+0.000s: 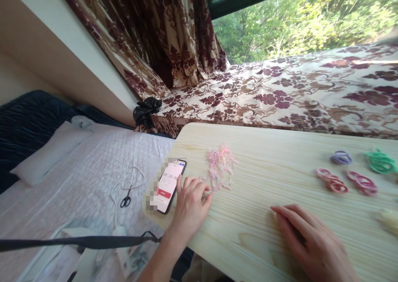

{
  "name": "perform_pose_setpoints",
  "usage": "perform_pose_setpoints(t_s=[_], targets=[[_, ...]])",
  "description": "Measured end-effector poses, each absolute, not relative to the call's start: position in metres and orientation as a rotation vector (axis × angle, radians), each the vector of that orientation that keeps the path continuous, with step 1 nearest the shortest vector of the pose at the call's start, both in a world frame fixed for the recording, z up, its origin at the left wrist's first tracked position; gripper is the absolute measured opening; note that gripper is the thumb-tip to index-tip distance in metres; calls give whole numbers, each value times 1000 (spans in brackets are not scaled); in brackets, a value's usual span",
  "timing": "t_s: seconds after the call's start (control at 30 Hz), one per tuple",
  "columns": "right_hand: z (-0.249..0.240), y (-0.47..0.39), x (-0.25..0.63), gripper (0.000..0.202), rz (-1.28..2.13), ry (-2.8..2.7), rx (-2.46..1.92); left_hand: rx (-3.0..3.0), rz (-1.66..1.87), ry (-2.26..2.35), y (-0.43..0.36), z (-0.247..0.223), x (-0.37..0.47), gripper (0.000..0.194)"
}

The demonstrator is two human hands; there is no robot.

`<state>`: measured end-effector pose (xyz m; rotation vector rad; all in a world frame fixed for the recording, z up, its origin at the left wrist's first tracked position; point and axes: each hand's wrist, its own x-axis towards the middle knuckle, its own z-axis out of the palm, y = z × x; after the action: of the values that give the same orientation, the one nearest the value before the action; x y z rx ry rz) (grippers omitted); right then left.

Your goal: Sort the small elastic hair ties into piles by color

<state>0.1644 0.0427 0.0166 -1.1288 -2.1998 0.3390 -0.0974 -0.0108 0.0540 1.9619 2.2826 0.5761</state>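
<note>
My left hand (193,199) rests at the table's left side, its fingers spread and bent with nothing held. Its fingertips lie between a phone (169,186), whose screen shows a timer reading, and a loose pile of small pink and pale elastic bands (220,166). My right hand (311,240) lies on the table nearer the front, holding nothing visible. Its fingers are stretched out, with the tips close together. Beyond it sit bundles of hair ties: a purple one (341,157), a green one (381,161), a red-pink one (332,180) and a dark pink one (362,183).
The light wooden table (248,215) has a rounded left corner. A pale yellow bundle (390,220) is at the right edge. Left of the table, a bed (87,166) holds scissors (125,201) and a white cable (115,195). A dark strap (77,243) crosses the lower left.
</note>
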Motion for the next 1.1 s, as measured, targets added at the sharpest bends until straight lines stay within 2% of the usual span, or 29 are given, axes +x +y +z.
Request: perform_pose_setpoints(t_s=[0.13,0.27,0.57,0.9,1.1], targets=[[17,43,164,27,281,-2214,-1081,1929,567,2279,-8,51,-95,8],[18,43,164,25,218,-2212,-1050,1981,522,2273,-3,49,-92,17],[17,43,165,23,242,-2220,-1044,2023,502,2226,-11,52,-103,14],[16,44,165,23,235,-2239,-1029,1971,441,2241,-8,54,-96,23],[17,45,166,23,240,-2266,-1025,1902,449,2325,-4,51,-95,12]])
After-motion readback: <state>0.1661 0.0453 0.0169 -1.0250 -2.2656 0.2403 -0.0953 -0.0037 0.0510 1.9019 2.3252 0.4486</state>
